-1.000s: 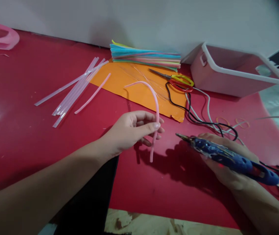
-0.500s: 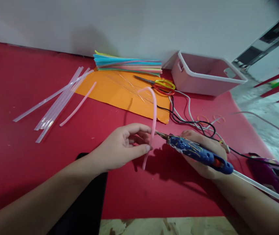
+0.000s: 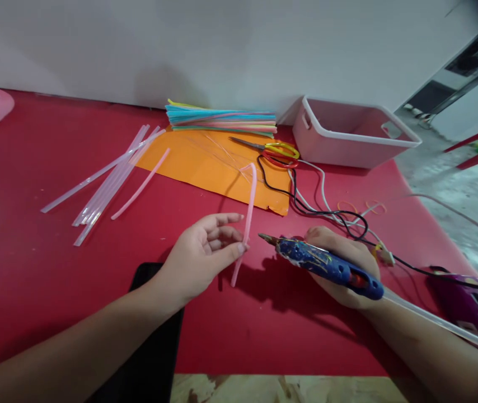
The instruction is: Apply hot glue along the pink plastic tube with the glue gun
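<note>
My left hand pinches a pink pipe cleaner between thumb and fingers; the strip stands up from the hand and its top bends over to the left. My right hand is wrapped round a blue glue gun smeared with dried glue. A clear glue stick sticks out of the gun's back end. The gun's metal nozzle points left at the pink strip, with a small gap between them. Most of the right hand's fingers are hidden behind the gun.
Clear glue sticks and another pink strip lie at left. Behind are an orange sheet, a bundle of coloured strips, scissors and a pink bin. Cables run right; a black device lies under my left forearm.
My left hand has moved the pink strip slightly left, away from the nozzle, opening a gap. The glue gun has shifted a little left and down. The view has tilted slightly.
</note>
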